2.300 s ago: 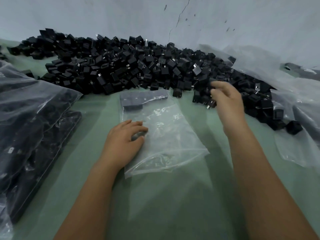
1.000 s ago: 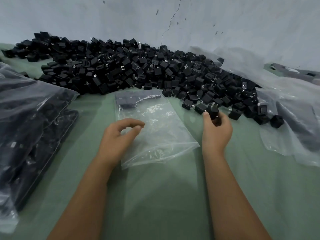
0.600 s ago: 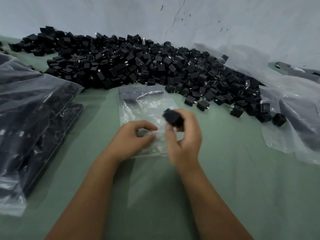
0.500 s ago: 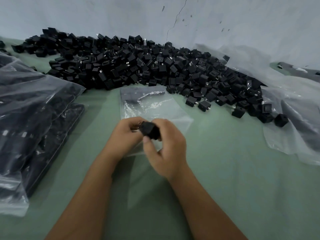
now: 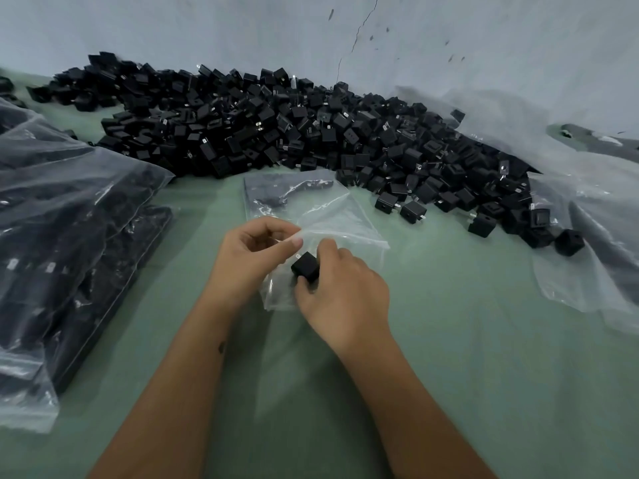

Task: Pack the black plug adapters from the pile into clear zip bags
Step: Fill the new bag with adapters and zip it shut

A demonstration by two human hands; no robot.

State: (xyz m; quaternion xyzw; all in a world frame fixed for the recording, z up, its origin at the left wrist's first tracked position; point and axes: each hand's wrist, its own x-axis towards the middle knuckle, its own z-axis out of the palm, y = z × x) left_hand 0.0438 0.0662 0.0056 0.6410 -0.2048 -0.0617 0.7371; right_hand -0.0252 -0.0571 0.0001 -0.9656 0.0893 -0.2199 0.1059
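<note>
Left hand: grip pinches the near edge of the clear zip bag, lifting it off the green desk.
Right hand: grip closed on one black plug adapter, right at the bag's mouth.
Pile: behind the bag, against the wall.
Filled bags: far left.

Premises appear to be a small packing workshop. Evidence: a bulk pile of identical black adapters on a green-covered table, large filled plastic bags stacked alongside, and a bare, cracked wall.
</note>
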